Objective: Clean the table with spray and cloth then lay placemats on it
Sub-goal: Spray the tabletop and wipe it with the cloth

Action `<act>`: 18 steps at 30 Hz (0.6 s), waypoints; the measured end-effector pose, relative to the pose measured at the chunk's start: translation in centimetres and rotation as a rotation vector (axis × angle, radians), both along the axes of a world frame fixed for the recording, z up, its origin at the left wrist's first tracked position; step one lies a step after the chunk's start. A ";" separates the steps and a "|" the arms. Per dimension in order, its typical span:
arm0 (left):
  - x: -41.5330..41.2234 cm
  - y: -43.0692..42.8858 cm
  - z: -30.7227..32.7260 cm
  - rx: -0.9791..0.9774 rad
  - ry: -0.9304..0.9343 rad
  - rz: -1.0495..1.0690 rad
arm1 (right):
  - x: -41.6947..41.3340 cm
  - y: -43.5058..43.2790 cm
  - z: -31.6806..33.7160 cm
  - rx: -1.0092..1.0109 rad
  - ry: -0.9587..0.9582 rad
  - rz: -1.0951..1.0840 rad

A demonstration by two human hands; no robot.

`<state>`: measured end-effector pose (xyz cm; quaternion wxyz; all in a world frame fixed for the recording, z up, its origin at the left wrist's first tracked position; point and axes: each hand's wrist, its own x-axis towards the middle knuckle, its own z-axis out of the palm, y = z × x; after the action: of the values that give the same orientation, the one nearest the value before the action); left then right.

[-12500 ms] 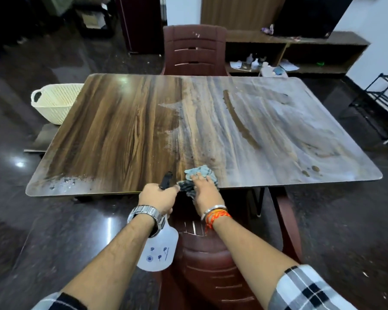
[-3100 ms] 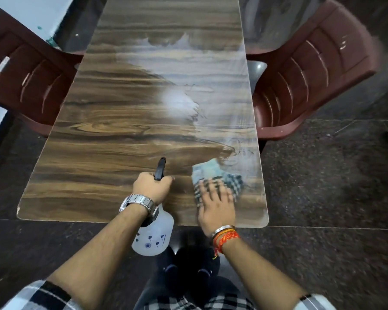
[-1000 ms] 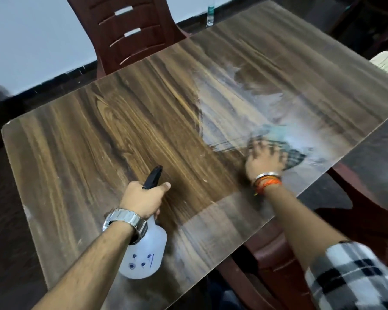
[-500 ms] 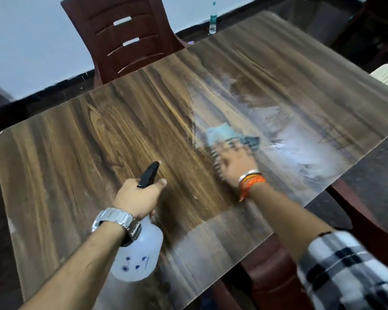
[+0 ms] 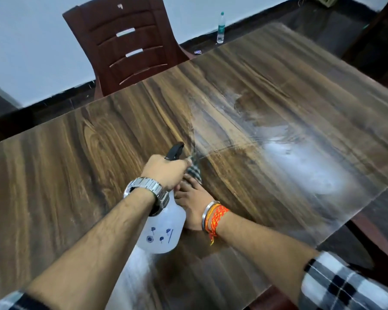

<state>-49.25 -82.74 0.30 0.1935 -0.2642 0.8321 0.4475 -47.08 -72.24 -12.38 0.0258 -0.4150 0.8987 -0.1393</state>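
We have swept the cloth (image 5: 195, 172) under our right hand (image 5: 194, 203), whose fingers are hidden so we cannot tell their state, back beside the spray bottle (image 5: 164, 229) our left hand (image 5: 164, 173) grips; worktop (image 5: 76, 175) wiping looks unfinished.

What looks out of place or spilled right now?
No spill: the wet film on the table is smeared wiping streaks. Oddities: a plastic bottle stands on the floor by the wall, a small scrap lying near it.
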 end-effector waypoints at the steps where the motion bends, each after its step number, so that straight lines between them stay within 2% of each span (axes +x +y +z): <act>1: -0.7 0.1 0.1 -0.004 0.019 0.003 | -0.8 0.1 -0.1 -0.002 -0.022 0.083; 3: -1.8 0.2 0.2 -0.006 0.046 0.013 | -4.3 1.3 -0.4 0.021 -0.036 0.120; 5: -2.6 0.1 0.3 0.052 0.032 0.035 | -10.2 4.0 -0.7 0.067 -0.010 -0.019; 6: -2.9 0.0 0.1 0.078 0.017 0.046 | -13.7 6.0 -0.6 0.091 0.020 -0.173; 8: -3.3 -0.8 -0.6 0.099 -0.006 0.076 | -19.8 11.1 -0.5 0.136 0.016 -0.634; 10: -3.4 -1.5 -1.3 0.099 -0.015 0.102 | -22.7 15.4 -0.5 0.134 -0.141 -1.078; 12: -3.6 -1.9 -2.0 0.091 -0.008 0.120 | -23.6 15.7 -0.5 0.157 -0.246 -1.242; 13: -3.7 -1.9 -2.2 0.086 -0.003 0.126 | -23.7 14.4 -0.5 0.162 -0.238 -1.249; 15: -4.2 -1.7 -2.4 0.071 0.003 0.125 | -24.1 10.6 -0.6 0.128 -0.147 -1.109; 18: -5.7 -1.3 -2.4 0.028 0.019 0.126 | -23.5 3.2 -1.0 0.150 0.005 -0.604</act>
<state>-54.91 -84.02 -2.06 0.1607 -0.3089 0.8094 0.4728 -70.59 -69.03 -13.39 0.0114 -0.1265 0.9892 -0.0729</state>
